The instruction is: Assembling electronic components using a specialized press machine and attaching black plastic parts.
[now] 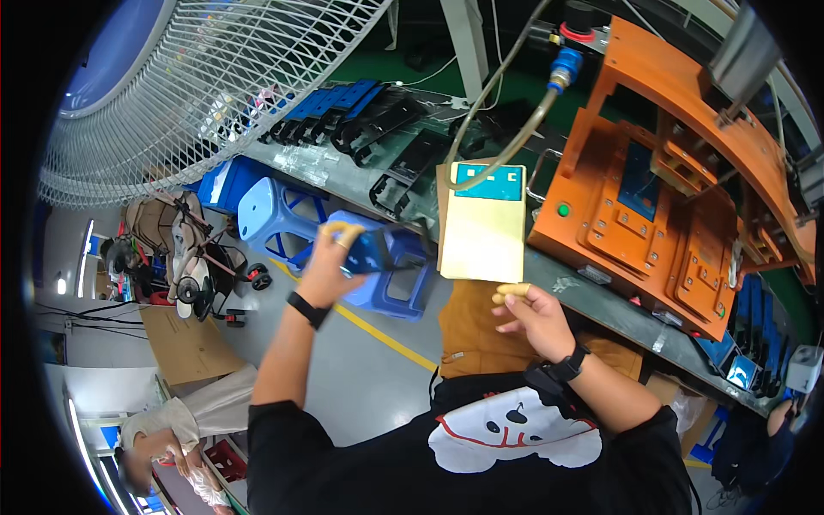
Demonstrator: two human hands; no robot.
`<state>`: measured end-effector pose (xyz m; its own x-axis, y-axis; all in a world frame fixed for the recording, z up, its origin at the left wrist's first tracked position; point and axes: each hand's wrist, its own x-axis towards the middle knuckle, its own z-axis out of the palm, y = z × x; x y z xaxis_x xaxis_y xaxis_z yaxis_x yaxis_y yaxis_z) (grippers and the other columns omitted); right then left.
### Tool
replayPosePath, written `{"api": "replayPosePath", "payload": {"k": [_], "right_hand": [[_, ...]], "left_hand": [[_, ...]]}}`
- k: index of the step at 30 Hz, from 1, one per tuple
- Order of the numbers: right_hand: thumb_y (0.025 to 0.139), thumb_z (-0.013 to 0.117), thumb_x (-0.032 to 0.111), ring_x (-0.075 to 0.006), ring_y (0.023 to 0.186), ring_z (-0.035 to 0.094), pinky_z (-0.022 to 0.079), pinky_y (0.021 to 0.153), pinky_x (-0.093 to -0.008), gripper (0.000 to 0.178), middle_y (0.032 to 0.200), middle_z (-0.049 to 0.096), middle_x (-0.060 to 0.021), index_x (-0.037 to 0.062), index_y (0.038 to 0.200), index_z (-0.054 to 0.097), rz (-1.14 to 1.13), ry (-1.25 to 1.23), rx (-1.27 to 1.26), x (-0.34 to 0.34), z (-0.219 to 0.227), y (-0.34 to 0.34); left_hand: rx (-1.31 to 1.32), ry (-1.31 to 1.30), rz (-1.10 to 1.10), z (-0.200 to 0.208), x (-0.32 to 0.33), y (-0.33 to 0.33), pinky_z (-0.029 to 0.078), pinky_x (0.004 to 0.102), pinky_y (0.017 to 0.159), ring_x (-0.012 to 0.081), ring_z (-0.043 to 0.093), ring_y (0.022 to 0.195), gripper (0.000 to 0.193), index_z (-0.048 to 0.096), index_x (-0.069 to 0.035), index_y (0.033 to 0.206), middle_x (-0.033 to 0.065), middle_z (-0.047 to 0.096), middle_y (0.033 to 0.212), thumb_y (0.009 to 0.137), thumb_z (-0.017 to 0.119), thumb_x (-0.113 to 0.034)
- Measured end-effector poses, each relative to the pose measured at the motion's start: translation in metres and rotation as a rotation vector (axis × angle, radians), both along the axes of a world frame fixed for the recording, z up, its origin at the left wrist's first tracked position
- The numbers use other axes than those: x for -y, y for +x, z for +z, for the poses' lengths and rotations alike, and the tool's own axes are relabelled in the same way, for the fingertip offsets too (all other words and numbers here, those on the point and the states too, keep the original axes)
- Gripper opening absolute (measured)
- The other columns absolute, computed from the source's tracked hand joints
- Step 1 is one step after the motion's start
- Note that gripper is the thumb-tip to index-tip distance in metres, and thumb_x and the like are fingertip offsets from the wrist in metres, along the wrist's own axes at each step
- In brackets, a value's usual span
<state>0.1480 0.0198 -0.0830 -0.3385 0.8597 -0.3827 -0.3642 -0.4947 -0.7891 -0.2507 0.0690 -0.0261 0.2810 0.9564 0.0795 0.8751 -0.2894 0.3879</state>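
Note:
My left hand point(329, 268), with a yellow finger cot, is closed on a thin dark blue panel point(369, 251) with a glossy face. It is held above the blue stools, left of the bench. My right hand point(534, 316) hovers just off the near edge of a pale yellow sheet point(485, 236). Its thumb and forefinger, also in yellow cots, are pinched together; whether anything small is between them I cannot make out. Along the far end of the sheet runs a blue strip point(489, 181) with small pale patches.
An orange press fixture point(635, 232) stands right of the sheet, with a hose point(498, 86) arching over the bench. Several black frames point(412, 167) lie on the bench at the far left. A large fan point(215, 94) fills the upper left. Blue stools point(386, 287) stand beside the bench.

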Motion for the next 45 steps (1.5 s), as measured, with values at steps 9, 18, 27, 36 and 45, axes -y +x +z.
{"api": "replayPosePath", "payload": {"k": [9, 18, 27, 36, 45], "right_hand": [[0.101, 0.067, 0.014, -0.0085, 0.083, 0.065, 0.056, 0.071, -0.0251, 0.023, 0.096, 0.070, -0.0021, 0.0014, 0.120, 0.068, 0.117, 0.049, 0.364, 0.010, -0.041, 0.012], [0.098, 0.070, 0.011, -0.0068, 0.074, 0.060, 0.051, 0.070, -0.0235, 0.018, 0.088, 0.071, -0.0023, 0.0001, 0.112, 0.071, -0.017, 0.128, 0.585, 0.008, -0.054, 0.022], [0.100, 0.066, 0.009, -0.0097, 0.078, 0.069, 0.054, 0.068, -0.0243, 0.021, 0.097, 0.071, -0.0045, -0.0008, 0.119, 0.066, 0.039, -0.001, 0.432, -0.016, -0.049, 0.051], [0.102, 0.064, 0.013, -0.0120, 0.069, 0.071, 0.056, 0.063, -0.0253, 0.016, 0.084, 0.071, -0.0053, -0.0015, 0.107, 0.069, -0.067, 0.040, 0.488, -0.018, -0.054, 0.042], [0.103, 0.059, 0.022, -0.0154, 0.064, 0.072, 0.056, 0.062, -0.0312, 0.020, 0.077, 0.072, -0.0063, 0.0052, 0.104, 0.070, -0.132, 0.186, 0.514, -0.002, -0.063, 0.045]], "left_hand": [[-0.361, -0.143, 0.127, -0.021, -0.179, -0.198, 0.032, 0.0571, 0.121, 0.0392, 0.031, 0.152, 0.095, 0.045, -0.022, 0.152, 0.0106, 0.046, 0.156, 0.068, 0.084, -0.001], [-0.524, -0.274, 0.103, -0.064, -0.255, -0.193, 0.031, 0.0549, 0.122, 0.0371, 0.024, 0.156, 0.102, 0.038, -0.030, 0.158, 0.0078, 0.037, 0.165, 0.070, 0.077, 0.005], [-0.287, 0.264, 0.224, -0.040, -0.259, -0.184, 0.041, 0.0430, 0.116, 0.0410, 0.048, 0.139, 0.075, 0.048, -0.006, 0.149, 0.0252, 0.053, 0.147, 0.078, 0.070, -0.002], [-0.152, 0.126, 0.027, -0.109, -0.574, -0.035, 0.047, 0.0440, 0.110, 0.0380, 0.059, 0.131, 0.062, 0.059, -0.001, 0.139, 0.0241, 0.064, 0.136, 0.085, 0.078, -0.027], [0.076, 0.207, -0.558, -0.185, -0.729, 0.175, 0.055, 0.0360, 0.088, 0.0280, 0.070, 0.104, 0.036, 0.068, -0.001, 0.126, 0.0141, 0.074, 0.113, 0.102, 0.063, -0.027]]}}
